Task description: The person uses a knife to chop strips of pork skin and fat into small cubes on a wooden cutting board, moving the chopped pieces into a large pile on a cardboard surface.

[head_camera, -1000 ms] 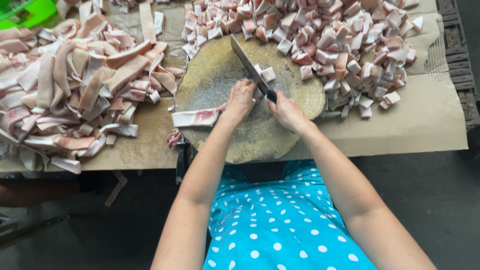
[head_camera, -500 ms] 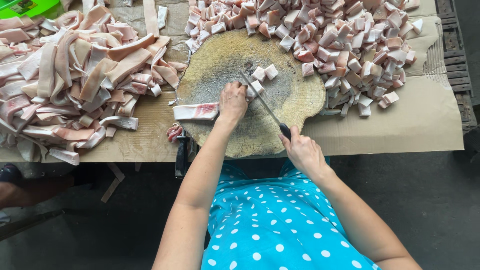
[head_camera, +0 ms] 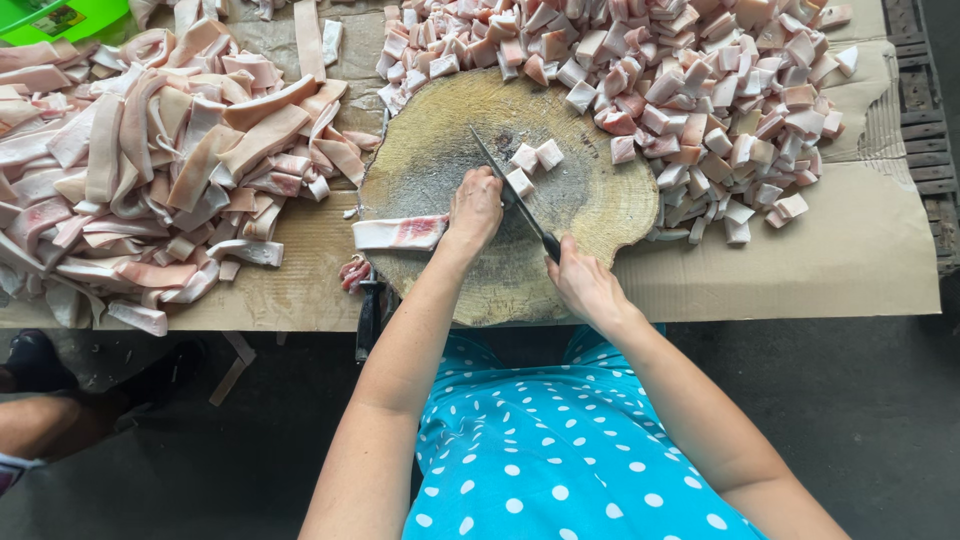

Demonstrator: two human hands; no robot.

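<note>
Your left hand (head_camera: 474, 208) presses its closed grip down on a pork strip (head_camera: 400, 232) lying across the left edge of the round wooden block (head_camera: 600, 205). Your right hand (head_camera: 583, 285) grips the knife (head_camera: 512, 196) handle, blade angled far-left beside three cut cubes (head_camera: 532, 165).

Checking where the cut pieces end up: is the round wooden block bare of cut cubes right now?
No: three small cut cubes lie on the wooden block just beyond the knife, near the left hand.
</note>
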